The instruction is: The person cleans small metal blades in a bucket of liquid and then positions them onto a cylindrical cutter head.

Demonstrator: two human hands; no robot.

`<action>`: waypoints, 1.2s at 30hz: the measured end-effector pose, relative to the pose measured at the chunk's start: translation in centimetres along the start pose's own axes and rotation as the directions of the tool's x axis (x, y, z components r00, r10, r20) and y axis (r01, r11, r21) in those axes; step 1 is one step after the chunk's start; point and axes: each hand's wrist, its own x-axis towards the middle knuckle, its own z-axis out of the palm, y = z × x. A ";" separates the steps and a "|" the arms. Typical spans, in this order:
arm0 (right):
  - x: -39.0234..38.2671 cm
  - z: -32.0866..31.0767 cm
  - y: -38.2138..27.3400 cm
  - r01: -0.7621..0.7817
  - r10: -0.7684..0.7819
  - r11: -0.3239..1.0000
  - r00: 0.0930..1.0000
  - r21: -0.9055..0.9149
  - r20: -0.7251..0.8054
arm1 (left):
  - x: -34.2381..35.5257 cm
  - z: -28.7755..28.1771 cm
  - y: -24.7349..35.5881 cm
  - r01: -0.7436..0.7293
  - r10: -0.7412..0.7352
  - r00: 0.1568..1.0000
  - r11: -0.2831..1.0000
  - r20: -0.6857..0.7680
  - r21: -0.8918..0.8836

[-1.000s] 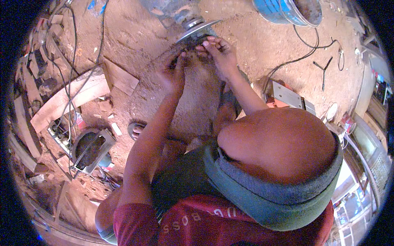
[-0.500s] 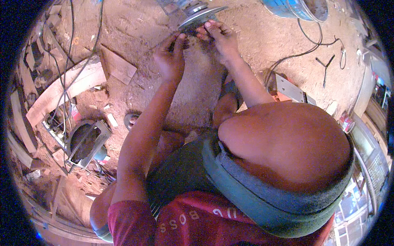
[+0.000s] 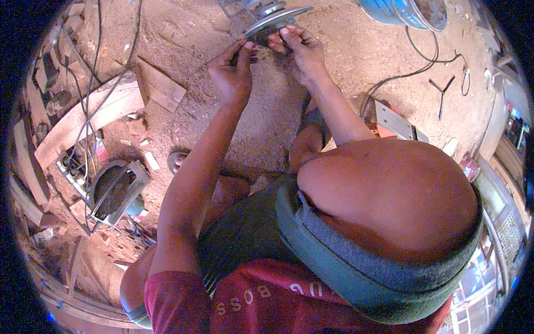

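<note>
At twelve o'clock, your left hand (image 3: 233, 69) and right hand (image 3: 297, 50) both pinch the rim of the metal disc (image 3: 276, 18) on the machine, steadying it from two sides above the sawdust floor (image 3: 345, 67).

Both arms reaching forward, left hand (image 3: 232, 69) and right hand (image 3: 299, 49) raised close together, fingers curling and pinching, wrists bending inward.

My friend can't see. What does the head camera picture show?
A person's left hand and right hand pinch at a round metal disc on a machine, above a sawdust-covered dirt floor. Wood planks, black cables and a blue bucket lie around.
</note>
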 end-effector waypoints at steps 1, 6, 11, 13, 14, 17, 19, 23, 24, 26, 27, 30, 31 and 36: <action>0.0 0.0 0.0 0.000 0.000 1.000 1.000 -0.005 -0.002 | 0.1 0.0 -0.2 0.010 -0.010 1.000 1.000 -0.002 -0.016; 0.0 0.2 0.1 -0.005 0.005 1.000 1.000 -0.014 -0.005 | 0.2 -0.2 -0.6 -0.003 0.003 1.000 1.000 0.016 -0.021; -0.3 0.7 -0.3 -0.010 0.010 1.000 0.999 -0.004 -0.036 | 0.2 0.0 0.2 -0.012 0.012 1.000 1.000 0.024 0.021; -0.1 0.6 -0.2 -0.008 0.007 1.000 0.999 -0.022 -0.039 | 0.3 0.0 -0.1 -0.008 0.009 1.000 1.000 0.016 -0.026; -0.1 0.6 -0.2 -0.007 0.005 1.000 0.999 -0.031 -0.041 | 0.3 0.0 -0.2 -0.006 0.007 1.000 0.999 0.012 -0.050; 0.0 0.5 -0.2 -0.015 0.013 0.999 0.999 -0.050 -0.044 | 0.2 0.0 0.0 -0.011 0.011 1.000 1.000 0.013 -0.015; -0.1 0.6 -0.2 -0.001 0.000 0.999 0.999 -0.044 -0.039 | 0.2 0.0 0.3 -0.012 0.012 1.000 1.000 0.016 0.002; 0.0 0.5 -0.1 0.000 0.000 1.000 1.000 -0.004 -0.029 | 0.4 -0.1 -0.1 0.014 -0.014 1.000 0.998 0.007 -0.059; 0.0 0.4 -0.1 -0.004 0.003 1.000 1.000 -0.013 -0.029 | 0.4 -0.2 -0.2 0.001 -0.001 1.000 1.000 0.009 -0.020; -0.1 0.3 -0.2 -0.007 0.006 0.999 0.999 -0.033 -0.034 | 0.5 -0.2 0.2 -0.023 0.022 1.000 0.998 0.020 0.054; 0.0 0.2 -0.1 0.000 -0.001 1.000 0.999 -0.018 -0.032 | 0.5 -0.1 0.4 -0.012 0.010 1.000 0.998 0.018 0.058; 0.0 0.1 0.0 0.007 -0.007 1.000 0.999 0.009 -0.035 | 0.5 -0.1 0.7 0.011 -0.013 1.000 0.999 0.025 0.048; -0.2 0.4 -0.2 0.000 0.000 1.000 0.999 0.005 -0.044 | 0.6 -0.2 0.5 0.014 -0.015 0.999 0.999 0.035 0.032; -0.5 0.7 -0.4 -0.001 0.001 1.000 0.998 -0.003 -0.066 | 0.8 -0.4 0.1 0.020 -0.022 0.998 0.999 0.058 0.039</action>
